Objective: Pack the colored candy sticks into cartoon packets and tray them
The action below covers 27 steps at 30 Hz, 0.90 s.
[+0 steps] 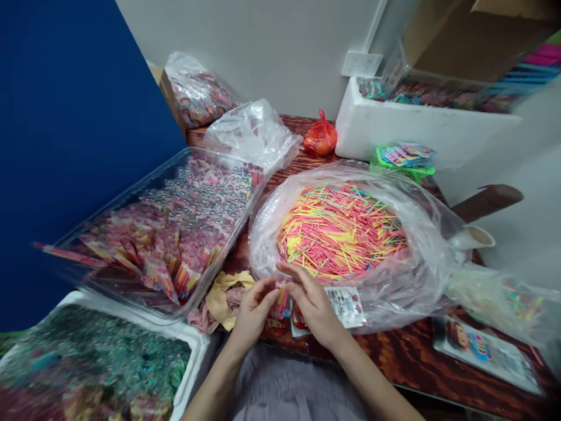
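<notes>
A small clear packet (pixel 281 303) with pink and yellow sticks inside is held upright between my two hands, at the table's front edge. My left hand (pixel 250 313) pinches its left side near the top. At its upper right, the fingers of my right hand (pixel 312 303) are closed on it, with the index finger extended. Just beyond my hands lies a large open plastic bag (pixel 427 257) full of thin pink, yellow and green sticks (pixel 346 231). A printed pouch (pixel 347 305) lies partly under my right hand. To the left, a clear tray (pixel 193 313) holds many similar filled packets (pixel 166 257).
A white foam box (pixel 186 374) with blurred contents stands at the lower left. Crumpled cloth (pixel 223 301) lies by the tray. Behind are a red bag (pixel 321 137), a green basket (pixel 405 171) and another foam box (pixel 421 128). A flat printed pack (pixel 486 351) lies right.
</notes>
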Available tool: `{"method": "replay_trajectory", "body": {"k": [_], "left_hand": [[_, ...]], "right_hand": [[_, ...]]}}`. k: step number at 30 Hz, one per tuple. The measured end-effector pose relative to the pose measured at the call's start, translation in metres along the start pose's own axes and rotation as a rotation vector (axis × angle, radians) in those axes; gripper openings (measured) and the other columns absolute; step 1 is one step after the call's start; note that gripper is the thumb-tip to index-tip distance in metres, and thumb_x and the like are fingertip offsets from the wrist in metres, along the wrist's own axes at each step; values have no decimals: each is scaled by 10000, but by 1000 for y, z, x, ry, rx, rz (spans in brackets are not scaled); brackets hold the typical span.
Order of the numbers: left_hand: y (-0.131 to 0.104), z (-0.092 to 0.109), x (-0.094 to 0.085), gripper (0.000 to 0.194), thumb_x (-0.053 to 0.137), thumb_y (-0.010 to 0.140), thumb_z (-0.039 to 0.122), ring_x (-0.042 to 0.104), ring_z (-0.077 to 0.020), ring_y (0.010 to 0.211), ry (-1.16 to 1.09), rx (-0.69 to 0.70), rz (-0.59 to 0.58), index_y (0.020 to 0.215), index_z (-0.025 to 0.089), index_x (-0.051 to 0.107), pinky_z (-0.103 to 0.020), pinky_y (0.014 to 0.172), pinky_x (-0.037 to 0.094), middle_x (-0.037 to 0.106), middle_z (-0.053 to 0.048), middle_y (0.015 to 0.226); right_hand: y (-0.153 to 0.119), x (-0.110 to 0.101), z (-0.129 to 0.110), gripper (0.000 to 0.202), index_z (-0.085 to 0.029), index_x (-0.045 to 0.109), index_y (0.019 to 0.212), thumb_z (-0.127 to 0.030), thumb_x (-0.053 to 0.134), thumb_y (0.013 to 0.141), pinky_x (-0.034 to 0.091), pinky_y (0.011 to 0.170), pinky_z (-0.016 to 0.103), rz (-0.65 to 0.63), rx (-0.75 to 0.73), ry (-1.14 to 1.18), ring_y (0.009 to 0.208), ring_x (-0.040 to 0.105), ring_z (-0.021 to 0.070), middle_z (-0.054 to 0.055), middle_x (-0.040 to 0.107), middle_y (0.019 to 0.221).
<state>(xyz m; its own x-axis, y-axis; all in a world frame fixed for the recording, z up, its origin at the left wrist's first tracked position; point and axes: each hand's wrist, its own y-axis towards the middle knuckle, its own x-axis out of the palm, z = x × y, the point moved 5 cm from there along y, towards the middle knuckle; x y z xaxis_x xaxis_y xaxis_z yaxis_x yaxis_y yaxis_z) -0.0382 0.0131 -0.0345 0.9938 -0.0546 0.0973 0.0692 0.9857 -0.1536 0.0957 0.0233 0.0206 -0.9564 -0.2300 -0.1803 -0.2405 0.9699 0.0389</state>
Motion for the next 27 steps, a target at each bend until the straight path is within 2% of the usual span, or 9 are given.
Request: {"method": "replay_trajectory", "body": {"k": [3,6,9,12,15,18,22,27], "left_hand": [[1,-1,-1,272,622,837,363,635,-177,891,-22,-28,-45,1031,175,655,-270,814,491,698,-40,955],[9,-6,-7,234,594,856,371,615,-160,839,36,-8,30,977,174,629,-254,776,481,668,-19,886],[26,-17,-15,234,524,885,395,579,-148,738,196,14,164,893,174,600,-239,672,468,622,1,799],[49,-24,-19,239,519,867,396,564,-157,728,334,61,252,841,174,602,-242,652,456,604,6,763],[74,-24,-20,236,529,846,391,576,-178,776,377,99,276,862,177,626,-260,691,461,621,-2,783],[92,-19,-20,253,534,837,395,589,-197,826,407,147,275,880,172,646,-283,751,462,642,-23,831],[93,-11,-21,322,530,845,424,614,-206,904,403,192,263,978,158,654,-294,811,466,678,-61,958],[83,3,-25,357,514,872,447,639,-196,834,410,188,281,1032,155,642,-280,740,491,690,-54,919]], "right_hand": [[-3,8,1,425,-293,438,1377,-324,504,959,363,1093,413,-78,13,61,1285,506,213,76,553,1378],[-4,5,5,443,-296,448,1380,-329,531,946,361,1087,404,-77,-16,6,1279,504,217,73,559,1370],[-1,-18,17,298,-279,582,1237,-324,500,954,410,1007,403,99,-33,-129,1159,563,232,74,639,1221],[1,-47,33,204,-255,662,1032,-299,477,956,441,887,389,246,-25,-265,997,593,239,68,677,1019],[1,-64,43,183,-244,663,965,-274,484,946,439,829,371,275,-5,-308,933,592,237,62,673,949],[1,-72,47,178,-237,661,954,-247,484,938,436,817,358,283,-12,-320,915,594,230,55,672,929],[9,-91,48,188,-236,664,957,-239,477,938,436,817,352,303,-36,-370,916,594,227,51,670,921],[51,-139,47,215,-202,667,933,-218,453,945,429,846,371,415,-96,-632,921,582,240,80,667,920]]}}
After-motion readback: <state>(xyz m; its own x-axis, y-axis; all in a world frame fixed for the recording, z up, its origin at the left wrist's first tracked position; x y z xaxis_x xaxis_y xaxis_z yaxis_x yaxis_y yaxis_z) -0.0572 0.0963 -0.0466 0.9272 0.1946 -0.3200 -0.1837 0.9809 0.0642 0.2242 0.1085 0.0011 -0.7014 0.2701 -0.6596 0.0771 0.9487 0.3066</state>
